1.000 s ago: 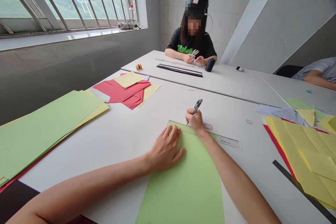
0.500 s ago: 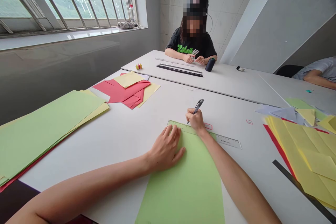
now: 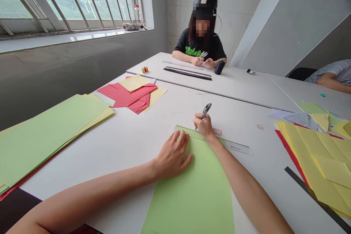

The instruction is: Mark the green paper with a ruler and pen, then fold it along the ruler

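Observation:
A sheet of green paper (image 3: 197, 190) lies on the white table in front of me. Across its far end rests a clear plastic ruler (image 3: 238, 147), slanting down to the right and reaching past the sheet's right edge. My left hand (image 3: 174, 155) is spread flat, its fingertips on the ruler's left part and its palm over the paper. In my right hand (image 3: 203, 126) is a grey pen (image 3: 206, 109), gripped in a writing hold. The pen's tip meets the ruler's far edge near the paper's end.
Stacked green sheets (image 3: 57, 135) lie at left, with red and yellow papers (image 3: 131, 95) behind. To the right are folded yellow papers (image 3: 326, 164) and a black strip (image 3: 307, 186). Across the table sits a person (image 3: 204, 40) near black strips (image 3: 188, 74) and a dark spool (image 3: 219, 67).
My right hand and the pen have shifted very slightly to the left along the ruler. My left hand, the ruler and the paper stay in place. The person opposite has moved their head slightly.

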The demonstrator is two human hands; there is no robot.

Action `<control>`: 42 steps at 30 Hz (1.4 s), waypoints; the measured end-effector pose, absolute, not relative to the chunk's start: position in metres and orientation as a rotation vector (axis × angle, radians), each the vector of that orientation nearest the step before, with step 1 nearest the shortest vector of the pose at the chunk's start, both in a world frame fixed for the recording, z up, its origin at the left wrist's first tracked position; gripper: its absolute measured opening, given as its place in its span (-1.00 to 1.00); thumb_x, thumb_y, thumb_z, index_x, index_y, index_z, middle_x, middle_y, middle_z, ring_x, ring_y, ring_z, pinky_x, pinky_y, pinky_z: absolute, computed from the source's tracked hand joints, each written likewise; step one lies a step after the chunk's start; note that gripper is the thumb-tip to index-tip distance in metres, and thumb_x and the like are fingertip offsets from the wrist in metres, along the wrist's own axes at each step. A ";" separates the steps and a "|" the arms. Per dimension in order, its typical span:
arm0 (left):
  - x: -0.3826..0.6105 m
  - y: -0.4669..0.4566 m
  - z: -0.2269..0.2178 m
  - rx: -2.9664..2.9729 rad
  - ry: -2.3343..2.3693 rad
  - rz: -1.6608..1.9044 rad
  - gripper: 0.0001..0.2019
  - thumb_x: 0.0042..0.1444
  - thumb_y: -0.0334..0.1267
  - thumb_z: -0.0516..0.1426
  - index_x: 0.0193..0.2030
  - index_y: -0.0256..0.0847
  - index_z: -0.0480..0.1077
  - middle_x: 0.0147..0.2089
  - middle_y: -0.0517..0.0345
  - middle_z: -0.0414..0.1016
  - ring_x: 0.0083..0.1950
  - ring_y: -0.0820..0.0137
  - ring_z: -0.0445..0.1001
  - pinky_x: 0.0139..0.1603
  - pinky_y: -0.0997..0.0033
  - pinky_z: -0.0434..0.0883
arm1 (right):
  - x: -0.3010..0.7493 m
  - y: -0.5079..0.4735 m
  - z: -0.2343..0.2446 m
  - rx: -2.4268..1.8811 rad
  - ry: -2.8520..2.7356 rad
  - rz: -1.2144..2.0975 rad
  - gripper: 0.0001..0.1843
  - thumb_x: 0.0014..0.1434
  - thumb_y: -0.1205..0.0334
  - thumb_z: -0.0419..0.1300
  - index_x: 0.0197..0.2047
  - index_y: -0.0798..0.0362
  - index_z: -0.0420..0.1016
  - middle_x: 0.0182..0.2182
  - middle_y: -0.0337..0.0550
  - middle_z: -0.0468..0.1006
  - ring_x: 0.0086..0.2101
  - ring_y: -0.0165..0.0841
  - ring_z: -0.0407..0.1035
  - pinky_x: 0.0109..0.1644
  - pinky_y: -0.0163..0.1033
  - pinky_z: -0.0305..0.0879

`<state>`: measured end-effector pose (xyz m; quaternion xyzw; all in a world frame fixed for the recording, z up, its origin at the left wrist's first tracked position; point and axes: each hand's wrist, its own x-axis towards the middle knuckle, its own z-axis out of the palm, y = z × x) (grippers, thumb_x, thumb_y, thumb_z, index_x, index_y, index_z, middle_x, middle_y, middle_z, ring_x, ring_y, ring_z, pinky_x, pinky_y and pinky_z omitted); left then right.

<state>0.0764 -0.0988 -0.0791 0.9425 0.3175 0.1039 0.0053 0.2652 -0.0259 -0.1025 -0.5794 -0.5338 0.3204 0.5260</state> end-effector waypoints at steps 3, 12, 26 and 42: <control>0.076 -0.099 -0.079 2.945 0.988 0.334 -0.46 0.34 -0.03 -0.04 0.26 -0.46 0.24 0.04 -0.26 0.31 0.05 0.02 0.31 0.08 -0.03 0.37 | 0.265 -0.026 -0.102 -1.360 -1.250 0.782 -0.74 -0.28 0.34 0.03 -0.73 -0.01 -0.08 -0.71 -0.37 -0.09 -0.59 -0.46 -0.14 -0.53 -0.25 -0.18; 0.076 -0.097 -0.079 2.937 0.987 0.347 -0.48 0.33 -0.03 -0.04 0.24 -0.43 0.26 0.02 -0.23 0.31 0.01 0.04 0.32 0.06 -0.02 0.37 | 0.279 -0.017 -0.096 -1.226 -1.012 0.841 -0.81 -0.13 0.27 0.10 -0.65 -0.01 0.12 -0.73 -0.38 0.18 -0.64 -0.49 0.05 -0.55 -0.33 0.00; 0.064 -0.064 -0.076 3.046 0.789 0.251 -0.47 0.41 -0.06 -0.08 0.36 -0.37 0.19 0.31 -0.29 0.22 0.36 0.00 0.18 0.36 -0.06 0.17 | 0.335 -0.116 -0.089 -1.520 -1.591 0.639 -0.71 0.30 -0.06 0.14 -0.13 -0.06 0.54 -0.22 -0.10 0.63 -0.22 -0.24 0.52 -0.11 -0.15 0.39; 0.065 -0.104 -0.064 2.979 1.317 0.001 -0.46 0.41 -0.03 -0.11 0.35 -0.33 0.27 0.17 -0.25 0.37 0.04 0.05 0.39 0.08 0.01 0.37 | 0.314 -0.151 -0.110 -1.700 -1.923 -0.148 -0.83 0.26 0.37 0.15 -0.19 0.00 0.56 -0.36 -0.11 0.52 -0.29 -0.26 0.41 -0.27 -0.24 0.31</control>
